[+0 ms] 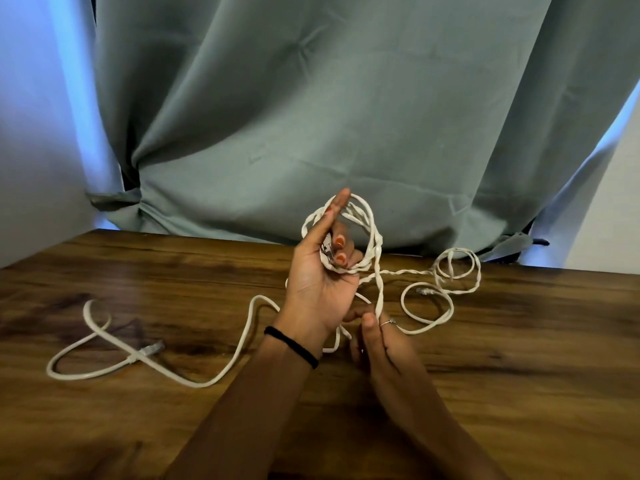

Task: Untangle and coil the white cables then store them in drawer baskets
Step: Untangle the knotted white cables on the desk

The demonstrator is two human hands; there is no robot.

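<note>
Left hand [317,271] raised palm-up over the wooden table [173,427], index finger straight, remaining fingers curled around a partly wound coil [353,233] of white cable. Right hand [381,344] low, just right of the left wrist, pinching the twisted strand that drops from the coil. Unwound cable runs left–right: one smooth flat tail with clear plug [152,348] lies far left; looped, kinked tangle [450,271] lies right, nearer the right hand. Judgement: the next wrap feeds from the right.
</note>
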